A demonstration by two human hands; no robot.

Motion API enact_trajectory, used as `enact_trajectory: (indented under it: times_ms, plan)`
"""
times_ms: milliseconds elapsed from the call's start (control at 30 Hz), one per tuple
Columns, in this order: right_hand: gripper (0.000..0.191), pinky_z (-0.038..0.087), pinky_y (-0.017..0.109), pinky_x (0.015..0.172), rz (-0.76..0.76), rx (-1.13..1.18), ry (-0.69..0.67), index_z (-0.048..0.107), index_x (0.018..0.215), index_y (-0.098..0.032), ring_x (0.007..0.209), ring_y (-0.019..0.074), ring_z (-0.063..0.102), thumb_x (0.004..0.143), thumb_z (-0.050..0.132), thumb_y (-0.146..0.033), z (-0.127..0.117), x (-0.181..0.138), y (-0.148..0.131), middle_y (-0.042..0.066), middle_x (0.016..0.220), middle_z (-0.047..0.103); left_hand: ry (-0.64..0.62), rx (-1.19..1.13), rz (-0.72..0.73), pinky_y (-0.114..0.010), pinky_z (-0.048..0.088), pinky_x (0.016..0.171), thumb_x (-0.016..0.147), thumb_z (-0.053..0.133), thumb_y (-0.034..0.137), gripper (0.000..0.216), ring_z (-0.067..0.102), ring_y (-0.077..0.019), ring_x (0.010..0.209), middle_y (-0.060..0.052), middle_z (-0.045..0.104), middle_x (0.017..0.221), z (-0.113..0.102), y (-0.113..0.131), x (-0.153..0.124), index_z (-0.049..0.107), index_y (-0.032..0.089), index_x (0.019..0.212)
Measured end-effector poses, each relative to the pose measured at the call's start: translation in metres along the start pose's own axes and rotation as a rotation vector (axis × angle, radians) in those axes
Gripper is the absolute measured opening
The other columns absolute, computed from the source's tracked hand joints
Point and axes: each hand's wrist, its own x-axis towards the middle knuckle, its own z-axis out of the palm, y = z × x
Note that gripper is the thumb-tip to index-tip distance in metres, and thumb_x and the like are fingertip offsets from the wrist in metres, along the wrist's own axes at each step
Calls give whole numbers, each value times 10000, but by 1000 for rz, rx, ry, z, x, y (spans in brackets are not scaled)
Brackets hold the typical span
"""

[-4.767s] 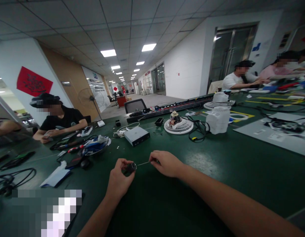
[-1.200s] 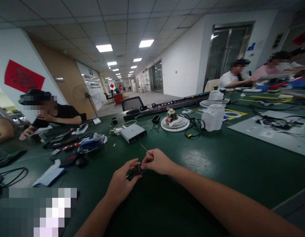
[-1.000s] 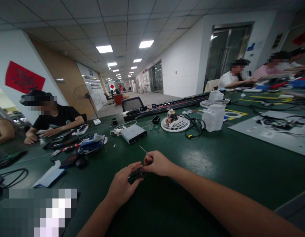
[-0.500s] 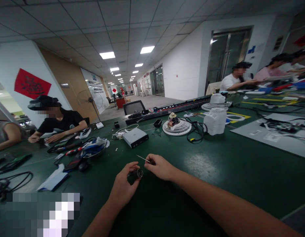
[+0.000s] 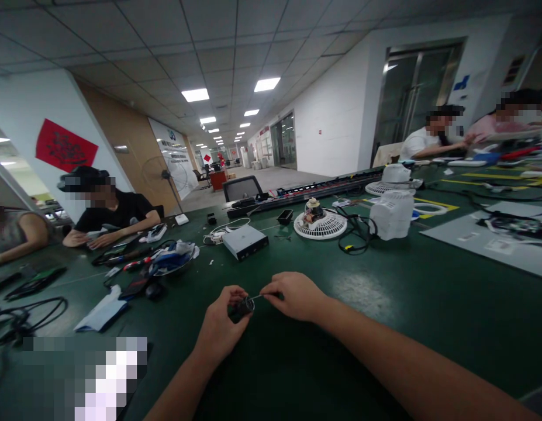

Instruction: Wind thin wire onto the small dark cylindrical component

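Head view: above the worktop (image 5: 323, 362) I'd brace the left hand (image 5: 220, 324), curled round the dark cylindrical part (image 5: 241, 307), and steer the right hand (image 5: 294, 296), pinching the thin metal rod (image 5: 257, 296), so its tip, at the part's open end, runs straight without scraping.

Nearer than the optical drive (image 5: 244, 241), the left hand (image 5: 220, 328) partly hides a dark cylinder (image 5: 243, 306), the right hand (image 5: 297, 296) the rear of a thin rod (image 5: 257, 297); whether its tip enters is too small to tell. Right of the drive, a grey panel (image 5: 522, 255) runs off the edge.
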Motion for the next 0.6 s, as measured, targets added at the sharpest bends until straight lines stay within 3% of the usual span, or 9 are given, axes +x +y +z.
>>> enact_trajectory:
  times_ms: [267,433,600]
  plan:
    - [222,402,302,656,-5,-51,-33,766,878,-247,729,204,607,821,561,-311,-6,-3,-3,47,778,705,-15,22,2,-380,569,848,736,670,158,357,698,-195,909,-17,708,999,1,3,-1,537,237,1057]
    - [228,424,302,694,37,-5,-38,760,896,-271,725,199,630,821,551,-325,-2,-2,-4,25,780,725,-68,4,7,-379,569,871,735,666,157,366,704,-200,942,-21,719,1019,2,3,-1,541,240,1068]
    - [219,405,290,592,95,-45,-104,758,825,-273,658,200,630,807,557,-359,-2,-1,-2,32,722,713,-97,39,-10,-400,534,941,750,650,144,399,683,-205,1027,-25,716,1075,2,-1,-2,525,254,1113]
